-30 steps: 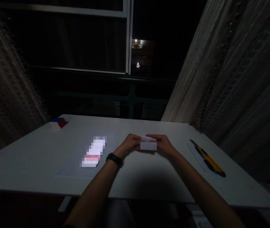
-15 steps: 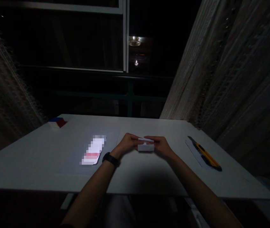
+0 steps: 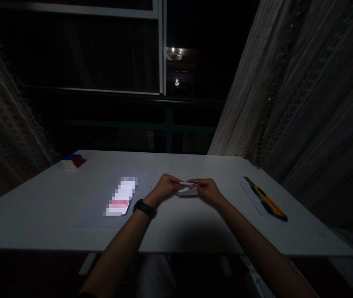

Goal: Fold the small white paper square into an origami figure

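Note:
A small folded piece of white paper (image 3: 188, 188) is pinched between both my hands just above the white table (image 3: 39, 207). My left hand (image 3: 165, 187), with a dark watch on its wrist, grips the paper's left end with closed fingers. The paper's right end is held by my right hand (image 3: 207, 189), fingers also closed. The paper lies nearly flat, so only a thin edge and a small face show.
A lit phone (image 3: 121, 196) lies on a pale sheet (image 3: 95, 215) left of my hands. A yellow utility knife (image 3: 266, 199) rests on a paper strip at the right. A colour cube (image 3: 73, 160) sits at the far left corner. Curtains hang on both sides of a dark window.
The paper showed a taller white face a second ago; it is now flattened down between my fingers, which have drawn closer together. My hands sit slightly lower and further left in the view.

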A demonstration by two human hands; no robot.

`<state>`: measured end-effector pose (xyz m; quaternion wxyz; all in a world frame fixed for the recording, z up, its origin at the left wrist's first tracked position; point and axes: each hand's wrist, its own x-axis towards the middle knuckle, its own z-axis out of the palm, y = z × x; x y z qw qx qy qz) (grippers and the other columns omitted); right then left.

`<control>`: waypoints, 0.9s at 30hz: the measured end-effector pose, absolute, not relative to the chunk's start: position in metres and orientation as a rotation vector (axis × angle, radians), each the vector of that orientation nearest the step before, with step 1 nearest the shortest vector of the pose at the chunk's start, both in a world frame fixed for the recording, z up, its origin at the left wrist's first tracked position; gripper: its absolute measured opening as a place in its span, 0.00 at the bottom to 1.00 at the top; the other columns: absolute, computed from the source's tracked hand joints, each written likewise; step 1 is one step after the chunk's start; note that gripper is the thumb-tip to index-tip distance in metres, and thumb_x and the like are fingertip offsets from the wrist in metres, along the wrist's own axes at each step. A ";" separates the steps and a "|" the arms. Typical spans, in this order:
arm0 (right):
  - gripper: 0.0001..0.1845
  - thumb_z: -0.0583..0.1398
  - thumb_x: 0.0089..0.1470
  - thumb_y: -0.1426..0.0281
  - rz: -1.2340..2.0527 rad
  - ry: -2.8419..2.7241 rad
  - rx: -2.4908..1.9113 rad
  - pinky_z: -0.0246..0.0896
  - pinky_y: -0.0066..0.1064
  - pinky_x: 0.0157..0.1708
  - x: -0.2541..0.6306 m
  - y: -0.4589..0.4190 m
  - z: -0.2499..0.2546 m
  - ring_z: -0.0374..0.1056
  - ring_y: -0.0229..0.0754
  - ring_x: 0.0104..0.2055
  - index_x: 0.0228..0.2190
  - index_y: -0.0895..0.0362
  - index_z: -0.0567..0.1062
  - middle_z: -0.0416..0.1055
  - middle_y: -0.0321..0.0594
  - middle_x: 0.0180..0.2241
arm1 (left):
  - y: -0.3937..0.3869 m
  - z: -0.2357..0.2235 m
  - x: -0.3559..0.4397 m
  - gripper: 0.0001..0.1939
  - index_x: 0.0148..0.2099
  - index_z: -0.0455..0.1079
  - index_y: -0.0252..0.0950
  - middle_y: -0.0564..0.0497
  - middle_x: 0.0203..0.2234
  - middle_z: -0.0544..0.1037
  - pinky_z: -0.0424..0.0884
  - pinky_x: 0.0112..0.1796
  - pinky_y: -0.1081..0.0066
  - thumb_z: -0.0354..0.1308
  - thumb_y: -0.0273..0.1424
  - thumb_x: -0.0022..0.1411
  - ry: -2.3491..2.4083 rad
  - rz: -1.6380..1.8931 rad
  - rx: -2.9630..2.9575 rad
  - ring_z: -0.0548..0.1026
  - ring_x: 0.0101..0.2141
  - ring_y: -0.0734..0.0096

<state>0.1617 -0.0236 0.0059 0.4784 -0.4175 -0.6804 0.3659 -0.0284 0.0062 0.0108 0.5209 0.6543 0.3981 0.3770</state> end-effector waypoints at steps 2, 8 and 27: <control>0.17 0.61 0.42 0.64 0.896 -1.643 -1.067 0.65 0.34 0.32 0.161 -0.022 0.003 0.72 0.45 0.33 0.35 0.59 0.78 0.77 0.44 0.32 | 0.006 0.010 -0.028 0.14 0.30 0.76 0.28 0.51 0.17 0.73 0.60 0.22 0.76 0.65 0.32 0.40 0.948 0.900 1.554 0.66 0.19 0.77; 0.16 0.62 0.41 0.66 0.919 -1.592 -1.086 0.65 0.35 0.33 0.163 -0.020 0.003 0.71 0.46 0.33 0.34 0.60 0.78 0.76 0.44 0.32 | 0.003 0.013 -0.027 0.17 0.31 0.76 0.27 0.49 0.20 0.74 0.61 0.24 0.75 0.66 0.35 0.39 0.907 0.902 1.533 0.69 0.22 0.74; 0.48 0.66 0.40 0.67 0.840 -1.710 -0.950 0.66 0.38 0.38 0.151 -0.025 -0.003 0.68 0.43 0.41 0.58 0.48 0.49 0.60 0.48 0.50 | 0.002 0.011 -0.025 0.14 0.27 0.73 0.29 0.55 0.14 0.68 0.57 0.20 0.77 0.63 0.37 0.42 1.055 0.998 1.550 0.63 0.17 0.80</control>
